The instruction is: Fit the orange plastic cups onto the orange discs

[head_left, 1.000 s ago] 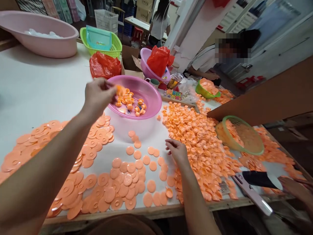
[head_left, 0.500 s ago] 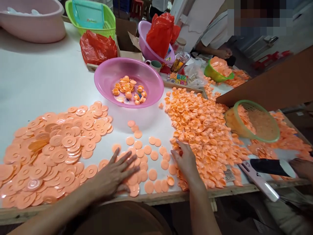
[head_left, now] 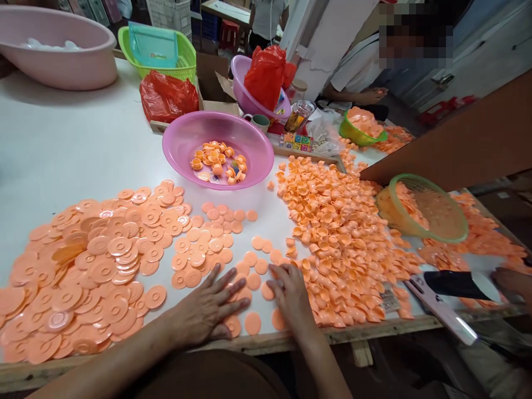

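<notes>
Small discs (head_left: 198, 259) now fan out nearer the pink basin (head_left: 258, 166) on table (head_left: 83, 149). L hand (head_left: 203, 310): wide grip, palm-down over discs. R hand (head_left: 293, 299): fingers curled nr cups (head_left: 341, 249), can't tell if holding. Prob. spreading step; next move needs light, flat fingers.

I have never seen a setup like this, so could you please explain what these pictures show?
There is no machine here, only someone's bare left hand and right hand, seen from a camera worn on the head, looking forward and down. On the white table, orange discs lie heaped to the left and small orange cups to the right, with a pink bowl beyond the discs holding more orange pieces. The left hand is spread palm down over some discs, gripping nothing. The right hand, curled, lies between it and the cups; whether it holds anything is hidden.
</notes>
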`<state>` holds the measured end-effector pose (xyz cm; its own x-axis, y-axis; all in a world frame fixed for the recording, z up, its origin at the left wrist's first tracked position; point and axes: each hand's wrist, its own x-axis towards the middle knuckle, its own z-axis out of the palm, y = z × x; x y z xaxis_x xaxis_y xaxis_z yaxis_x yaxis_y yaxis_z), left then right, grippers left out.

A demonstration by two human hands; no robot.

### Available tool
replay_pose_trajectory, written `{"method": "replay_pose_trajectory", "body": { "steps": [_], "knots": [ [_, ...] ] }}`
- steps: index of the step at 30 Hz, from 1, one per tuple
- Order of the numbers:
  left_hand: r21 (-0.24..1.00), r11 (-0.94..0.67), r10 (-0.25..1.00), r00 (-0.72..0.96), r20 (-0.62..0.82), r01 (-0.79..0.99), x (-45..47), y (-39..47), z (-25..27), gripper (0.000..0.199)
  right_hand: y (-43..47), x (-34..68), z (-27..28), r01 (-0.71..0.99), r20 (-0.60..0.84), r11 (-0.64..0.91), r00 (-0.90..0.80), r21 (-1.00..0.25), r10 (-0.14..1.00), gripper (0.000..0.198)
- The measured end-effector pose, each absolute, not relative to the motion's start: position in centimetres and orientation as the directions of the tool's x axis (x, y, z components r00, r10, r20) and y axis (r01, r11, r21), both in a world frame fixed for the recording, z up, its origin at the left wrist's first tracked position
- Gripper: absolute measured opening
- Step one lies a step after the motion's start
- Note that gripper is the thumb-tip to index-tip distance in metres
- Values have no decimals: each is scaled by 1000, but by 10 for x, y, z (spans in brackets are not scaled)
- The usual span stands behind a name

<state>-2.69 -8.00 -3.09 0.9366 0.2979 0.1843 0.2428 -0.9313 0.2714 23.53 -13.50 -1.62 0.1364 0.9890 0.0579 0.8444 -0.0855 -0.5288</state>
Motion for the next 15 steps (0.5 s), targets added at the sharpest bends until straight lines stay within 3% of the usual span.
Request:
{"method": "replay_pose_trajectory", "body": {
  "steps": [5,9,12,15],
  "knots": [
    [229,-862,496,847,192,452,-47,-65,-43,70,-111,240,-5,849,133,-72,165,-523,977,31],
    [211,-754,656,726,206,622,-83,-63,-45,76,-143,224,14,806,-93,-60,5,-589,996,17],
    [231,-752,653,745,134,617,-108,-75,-43,69,-163,209,14,776,-244,-96,-76,-623,967,21],
    [279,-754,643,754,134,594,-118,-87,-38,59,-160,208,4,768,-191,-145,30,-624,981,14]
  ]
}}
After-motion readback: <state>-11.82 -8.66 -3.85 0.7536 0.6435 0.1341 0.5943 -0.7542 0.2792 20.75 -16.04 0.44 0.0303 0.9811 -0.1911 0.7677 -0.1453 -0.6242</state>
